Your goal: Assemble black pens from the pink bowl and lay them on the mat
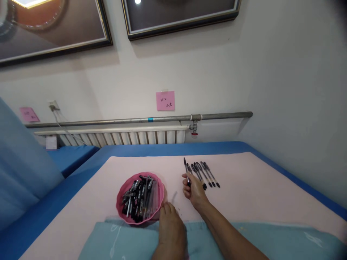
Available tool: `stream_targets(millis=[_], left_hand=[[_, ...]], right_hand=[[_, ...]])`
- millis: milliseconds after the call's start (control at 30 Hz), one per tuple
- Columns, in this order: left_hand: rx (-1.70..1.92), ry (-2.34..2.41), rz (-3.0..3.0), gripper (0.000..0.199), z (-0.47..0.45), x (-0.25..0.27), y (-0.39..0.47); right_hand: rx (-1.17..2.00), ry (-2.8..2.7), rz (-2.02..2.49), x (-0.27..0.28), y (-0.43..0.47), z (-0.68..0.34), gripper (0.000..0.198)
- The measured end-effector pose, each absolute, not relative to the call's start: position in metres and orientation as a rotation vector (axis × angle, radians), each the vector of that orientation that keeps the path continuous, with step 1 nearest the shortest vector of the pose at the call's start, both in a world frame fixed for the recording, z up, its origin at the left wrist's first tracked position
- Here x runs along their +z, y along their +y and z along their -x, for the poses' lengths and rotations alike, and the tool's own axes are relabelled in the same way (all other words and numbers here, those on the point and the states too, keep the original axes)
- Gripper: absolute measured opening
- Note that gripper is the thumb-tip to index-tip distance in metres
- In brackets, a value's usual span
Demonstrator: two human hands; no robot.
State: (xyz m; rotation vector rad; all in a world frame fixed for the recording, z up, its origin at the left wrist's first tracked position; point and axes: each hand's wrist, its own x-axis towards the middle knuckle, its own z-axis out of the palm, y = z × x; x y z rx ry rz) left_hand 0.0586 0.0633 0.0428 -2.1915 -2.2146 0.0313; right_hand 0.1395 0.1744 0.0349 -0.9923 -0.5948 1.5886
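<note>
My right hand [193, 189] is closed around a black-capped pen [185, 165], which points up and away from me. Just beyond it, several similar clear-barrelled pens [204, 172] lie side by side in a slanted row on the pink cloth. My left hand [170, 220] rests palm down against the right side of a pink scalloped bowl [118, 206], its fingers bent low and no object visible in them. Inside the bowl is a heap of black pen parts [141, 196], with clear barrels [154, 198] along its right side. A faint grey streak lies between my hands, too blurred to name.
A pale pink cloth [252, 191] covers the blue-edged table [173, 148], with a teal patterned cloth [130, 238] along the near side. Behind stand a white radiator [141, 137] and a metal pipe [116, 121]. A blue curtain [21, 162] hangs at left.
</note>
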Motion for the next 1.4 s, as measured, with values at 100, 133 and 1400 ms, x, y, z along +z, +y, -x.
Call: stream_targets(millis=[100,133,1400], left_hand=[[0.03,-2.194,2.2,0.038,-0.056,0.038,0.054],[0.019,-2.198,2.198,0.038,-0.056,0.036,0.051],[-0.976,-2.4,2.52,0.034,-0.056,0.072,0.117]], right_hand=[[1.591,-0.601,1.009,0.036,0.174,-0.139,0.026],[1.592,-0.603,1.016,0.037,0.174,-0.139,0.027],[1.581,-0.524,0.98,0.036,0.178,-0.142,0.026]])
